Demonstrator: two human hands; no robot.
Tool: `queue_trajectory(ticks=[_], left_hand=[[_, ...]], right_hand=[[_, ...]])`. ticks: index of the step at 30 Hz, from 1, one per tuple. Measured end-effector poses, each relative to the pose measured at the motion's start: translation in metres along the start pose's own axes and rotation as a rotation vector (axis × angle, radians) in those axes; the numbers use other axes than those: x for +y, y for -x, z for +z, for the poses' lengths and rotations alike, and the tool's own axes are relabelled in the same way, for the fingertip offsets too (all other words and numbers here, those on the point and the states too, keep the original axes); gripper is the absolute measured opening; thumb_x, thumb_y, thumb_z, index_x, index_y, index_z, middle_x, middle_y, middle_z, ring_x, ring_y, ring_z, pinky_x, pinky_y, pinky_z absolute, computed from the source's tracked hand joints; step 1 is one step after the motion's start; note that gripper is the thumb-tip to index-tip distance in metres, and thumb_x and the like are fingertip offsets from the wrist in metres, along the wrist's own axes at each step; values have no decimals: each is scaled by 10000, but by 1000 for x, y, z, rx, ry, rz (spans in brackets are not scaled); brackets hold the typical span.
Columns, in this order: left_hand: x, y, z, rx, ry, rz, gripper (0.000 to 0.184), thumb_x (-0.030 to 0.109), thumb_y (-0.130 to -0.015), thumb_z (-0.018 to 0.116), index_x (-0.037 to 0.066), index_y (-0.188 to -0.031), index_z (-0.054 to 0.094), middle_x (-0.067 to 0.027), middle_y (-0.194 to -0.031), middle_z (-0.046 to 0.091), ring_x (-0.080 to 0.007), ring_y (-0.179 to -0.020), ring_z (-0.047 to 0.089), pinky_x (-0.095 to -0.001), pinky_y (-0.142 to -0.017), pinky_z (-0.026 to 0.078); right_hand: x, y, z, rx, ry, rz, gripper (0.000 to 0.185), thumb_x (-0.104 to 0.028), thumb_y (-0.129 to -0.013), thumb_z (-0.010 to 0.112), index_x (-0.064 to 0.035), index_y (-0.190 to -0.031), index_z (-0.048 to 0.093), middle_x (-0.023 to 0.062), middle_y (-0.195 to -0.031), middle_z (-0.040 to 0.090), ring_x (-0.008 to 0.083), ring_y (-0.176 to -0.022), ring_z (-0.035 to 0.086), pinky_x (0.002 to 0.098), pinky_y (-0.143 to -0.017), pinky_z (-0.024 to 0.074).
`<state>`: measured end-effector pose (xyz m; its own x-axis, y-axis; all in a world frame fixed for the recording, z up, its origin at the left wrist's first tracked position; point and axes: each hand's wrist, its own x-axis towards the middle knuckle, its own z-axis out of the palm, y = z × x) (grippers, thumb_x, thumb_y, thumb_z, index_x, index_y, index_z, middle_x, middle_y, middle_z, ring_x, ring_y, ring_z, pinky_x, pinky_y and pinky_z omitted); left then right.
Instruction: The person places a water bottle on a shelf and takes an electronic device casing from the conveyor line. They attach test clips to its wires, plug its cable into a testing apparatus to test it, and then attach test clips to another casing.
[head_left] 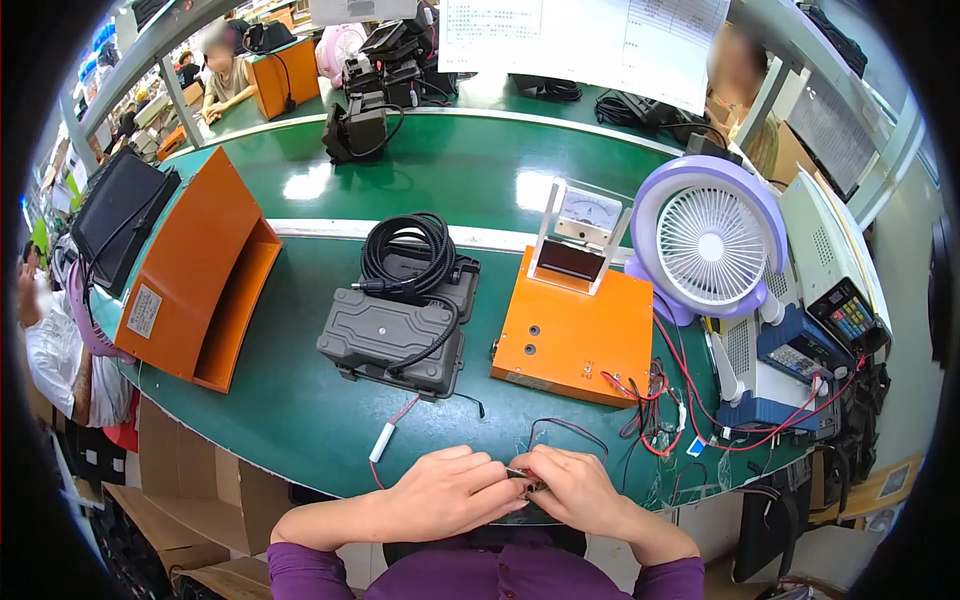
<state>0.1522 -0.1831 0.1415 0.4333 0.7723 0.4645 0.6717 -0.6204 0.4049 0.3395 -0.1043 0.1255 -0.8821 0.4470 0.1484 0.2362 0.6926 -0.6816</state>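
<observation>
My left hand (452, 488) and my right hand (578, 487) meet at the bench's front edge, fingers pinched. Between the fingertips is a small dark part (528, 483) with a bit of red on it; the fingers cover most of it, so its kind is unclear. A white cylinder (382, 442) on a thin red wire lies left of my hands. Beyond it sits a dark grey plastic case (390, 335) with a coiled black cable (408, 255) on top. Thin dark wires (570, 425) lie just beyond my right hand.
An orange box (575, 335) carries an analog meter (588, 212). To its right stand a purple fan (710, 240), instruments (840, 300) and tangled red leads (660, 420). An open orange housing (200, 270) stands left, above a cardboard box (200, 460). People sit across the bench.
</observation>
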Motion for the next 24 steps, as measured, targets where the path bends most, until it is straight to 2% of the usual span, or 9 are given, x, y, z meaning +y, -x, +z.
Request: queue_trajectory(ticks=[5,8,11,13,14,17,19,21,24], left_hand=[[0,3,-4,21,17,5,136,193,-777,640,85,-808,562,-3,-674,437,-128,-584,457,-262,-513,349],[1,6,-8,37,105,7,146,171,-764,648,60,-773,554,-17,-647,435,-143,-557,460,-268,-492,356],[3,6,-7,21,133,-12,156,164,-764,647,50,-753,541,-23,-645,438,-152,-551,458,-273,-485,356],[1,5,-3,-3,159,-29,170,156,-768,643,48,-723,519,-29,-643,438,-161,-550,458,-279,-488,357],[-1,5,0,-4,169,-41,173,155,-766,643,50,-716,514,-30,-642,436,-163,-549,457,-280,-488,357],[-9,6,-1,-79,144,-103,163,191,-772,639,61,-777,540,-29,-643,447,-172,-565,487,-288,-512,390],[-19,6,-20,-211,123,-221,283,266,-773,636,59,-950,557,-42,-684,514,-203,-630,551,-304,-561,440],[-29,14,-38,-281,79,-400,278,222,-777,627,42,-979,560,-66,-710,541,-238,-649,561,-354,-593,458],[-41,33,-49,-322,-76,-451,253,182,-756,632,36,-957,578,-83,-741,555,-256,-662,556,-357,-598,452]], right_hand=[[3,-2,-6,-16,-264,53,451,-252,-710,747,-33,-949,434,101,-888,490,225,-794,531,317,-681,433],[0,3,-12,83,-473,66,389,-162,-706,755,-48,-845,410,81,-896,498,174,-758,499,290,-670,432],[-6,6,-17,50,-473,40,291,-113,-731,721,-45,-767,441,98,-912,544,183,-679,543,283,-622,463],[-7,2,-5,28,-523,-45,223,-75,-752,686,-30,-820,479,93,-837,561,215,-663,563,297,-606,465],[-10,2,-8,-43,-487,27,176,-46,-775,648,-19,-886,515,91,-776,561,239,-666,566,309,-604,464],[-3,2,-6,-57,-500,104,162,-65,-804,620,-13,-932,535,84,-766,550,212,-670,565,291,-607,453],[1,5,-13,-91,-630,248,154,-68,-819,604,-2,-940,535,63,-785,544,163,-674,553,261,-610,441],[14,21,-22,132,-959,341,138,-68,-814,600,2,-920,544,52,-780,521,123,-664,511,247,-589,424],[31,55,-69,470,-918,226,209,-223,-852,568,-49,-804,463,41,-744,446,100,-595,395,222,-496,320]])
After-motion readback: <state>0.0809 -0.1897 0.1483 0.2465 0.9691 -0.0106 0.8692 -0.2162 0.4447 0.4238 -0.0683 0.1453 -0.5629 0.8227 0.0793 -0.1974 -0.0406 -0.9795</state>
